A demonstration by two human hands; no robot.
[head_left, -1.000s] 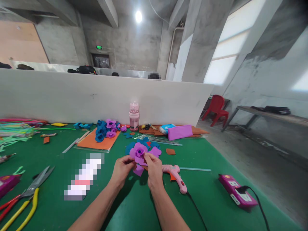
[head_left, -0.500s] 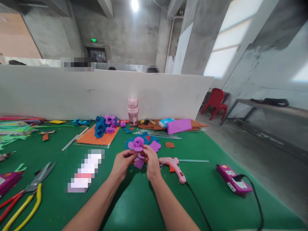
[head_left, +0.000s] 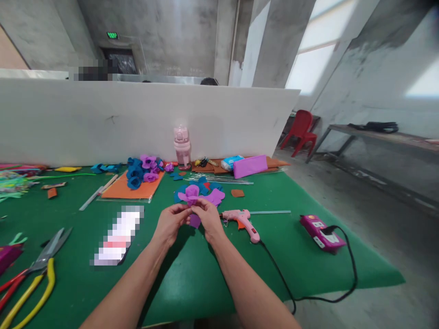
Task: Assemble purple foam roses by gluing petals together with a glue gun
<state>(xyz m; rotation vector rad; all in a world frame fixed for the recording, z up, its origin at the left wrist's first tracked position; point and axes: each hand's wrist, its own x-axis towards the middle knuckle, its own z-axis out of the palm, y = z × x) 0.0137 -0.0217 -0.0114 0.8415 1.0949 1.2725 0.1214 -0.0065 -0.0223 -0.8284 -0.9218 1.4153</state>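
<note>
A purple foam flower (head_left: 191, 193) is held up just above the green table mat (head_left: 192, 274), at the middle of the view. My left hand (head_left: 170, 224) pinches its base from the left and my right hand (head_left: 207, 220) pinches it from the right, fingertips meeting under the bloom. Loose purple and blue foam petals (head_left: 213, 195) lie right behind the flower. A pink glue gun (head_left: 242, 221) rests on the mat just right of my right hand, its black cord running off to the right.
Scissors and yellow-handled pliers (head_left: 32, 274) lie at the left. Finished blue and purple flowers (head_left: 141, 169) sit on an orange sheet (head_left: 120, 192). A pink bottle (head_left: 181, 146) stands by the white partition (head_left: 103, 119). A magenta power strip (head_left: 318, 232) lies at the right, a red chair (head_left: 301, 132) beyond.
Both hands and the flower sit lower and closer together; the flower has turned so its bloom faces more away. The camera has tilted down, showing the mat's near edge.
</note>
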